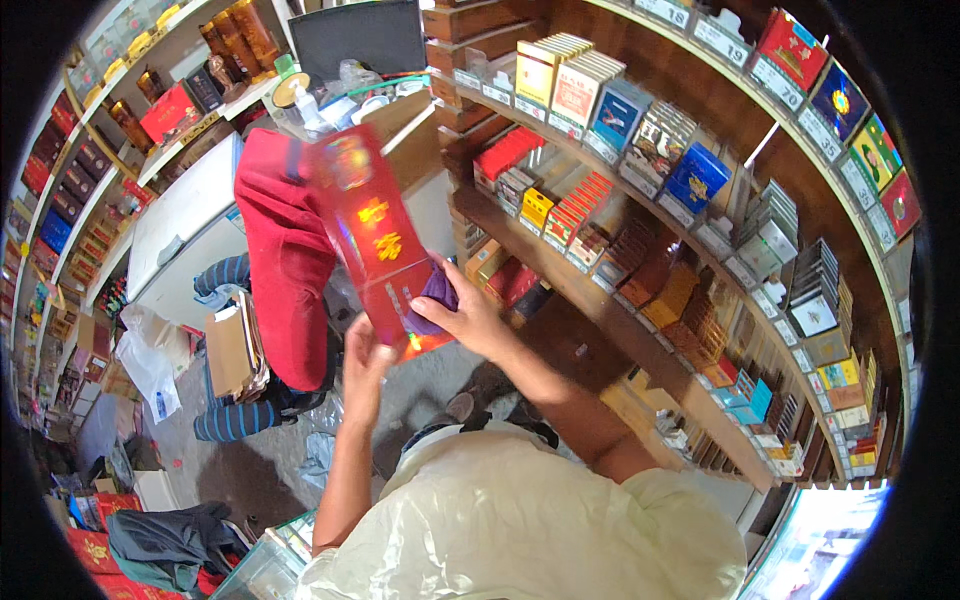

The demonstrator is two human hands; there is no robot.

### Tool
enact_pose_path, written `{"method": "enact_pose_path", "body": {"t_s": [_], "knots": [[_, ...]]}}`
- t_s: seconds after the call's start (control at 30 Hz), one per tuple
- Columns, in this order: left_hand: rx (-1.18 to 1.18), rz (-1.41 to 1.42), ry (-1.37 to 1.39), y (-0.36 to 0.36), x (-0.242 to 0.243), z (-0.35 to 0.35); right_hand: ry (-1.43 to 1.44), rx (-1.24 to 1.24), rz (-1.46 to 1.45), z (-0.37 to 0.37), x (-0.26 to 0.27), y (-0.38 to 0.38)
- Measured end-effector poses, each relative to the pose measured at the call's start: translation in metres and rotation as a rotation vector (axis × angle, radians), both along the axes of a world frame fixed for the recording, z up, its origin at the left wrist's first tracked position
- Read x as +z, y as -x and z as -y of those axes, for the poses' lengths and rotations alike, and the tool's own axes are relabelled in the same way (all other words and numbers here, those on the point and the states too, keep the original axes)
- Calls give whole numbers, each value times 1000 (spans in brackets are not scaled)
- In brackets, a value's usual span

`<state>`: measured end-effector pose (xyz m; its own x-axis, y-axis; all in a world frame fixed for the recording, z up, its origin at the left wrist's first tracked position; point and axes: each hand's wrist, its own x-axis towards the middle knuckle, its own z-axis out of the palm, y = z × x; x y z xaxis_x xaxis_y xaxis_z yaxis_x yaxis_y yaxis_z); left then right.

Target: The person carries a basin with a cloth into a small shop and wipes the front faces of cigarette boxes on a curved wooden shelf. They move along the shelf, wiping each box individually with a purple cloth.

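A long red carton [373, 225] with yellow characters is held up tilted in front of me, its glossy face catching the light. At its lower left end, my left hand [365, 360] grips the edge between thumb and fingers. My right hand [469, 311] holds a bunched purple cloth [436, 298] against the carton's right side, near the lower end. An orange-red strip with a shiny patch [427, 343] shows beneath the carton; what it belongs to cannot be told. Behind the carton's left side is a red fabric-covered seat [289, 262].
Wooden shelves with a price-tag rail [600, 155] and several cigarette packs [540, 71] curve along the right. A stack of cardboard [232, 352] rests on a blue-striped chair part [236, 424]. On the left stands a white chest freezer [184, 217]; a glass case [262, 566] is low near me.
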<state>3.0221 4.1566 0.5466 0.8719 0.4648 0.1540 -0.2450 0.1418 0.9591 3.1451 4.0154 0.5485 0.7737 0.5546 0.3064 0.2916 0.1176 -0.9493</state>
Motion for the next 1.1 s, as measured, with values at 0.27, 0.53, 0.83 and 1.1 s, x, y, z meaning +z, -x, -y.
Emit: {"method": "enact_pose_path", "body": {"t_s": [0.27,0.53,0.83,1.1], "knots": [[18,41,284,-39,22,27,94,-187,55,48,-20,1],[-268,-139,517,-107,-25,123,515,-525,-202,189,2,15],[-815,-570,156,-218,-18,242,858,-1065,44,336,15,-54],[-1055,-704,-356,-253,-3,208,1032,-1329,137,319,-7,-67]]}}
